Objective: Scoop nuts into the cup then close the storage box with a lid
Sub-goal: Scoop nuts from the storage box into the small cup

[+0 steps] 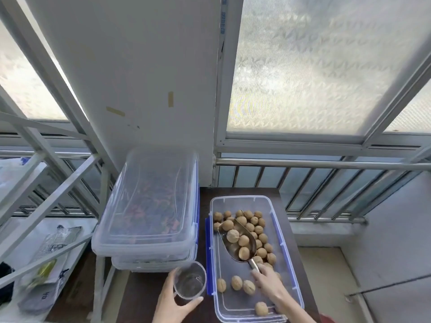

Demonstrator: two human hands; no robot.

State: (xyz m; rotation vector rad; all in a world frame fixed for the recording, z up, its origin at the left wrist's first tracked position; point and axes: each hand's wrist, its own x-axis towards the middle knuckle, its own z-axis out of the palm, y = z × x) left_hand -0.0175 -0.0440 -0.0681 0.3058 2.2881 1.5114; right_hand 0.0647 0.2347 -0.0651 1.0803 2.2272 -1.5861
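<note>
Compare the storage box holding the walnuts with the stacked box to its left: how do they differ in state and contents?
The walnut box lies open with no lid on it, while the top stacked box is lidded. The walnut box holds loose walnuts and a metal scoop held by the right hand; the stacked box holds dark reddish, mixed contents. The walnut box rests on the dark table; the other sits on another box. Both are clear plastic with blue clips.

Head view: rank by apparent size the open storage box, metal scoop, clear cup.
1. open storage box, clearly largest.
2. and 3. metal scoop and clear cup: close in apparent size, not safely ranked.
</note>
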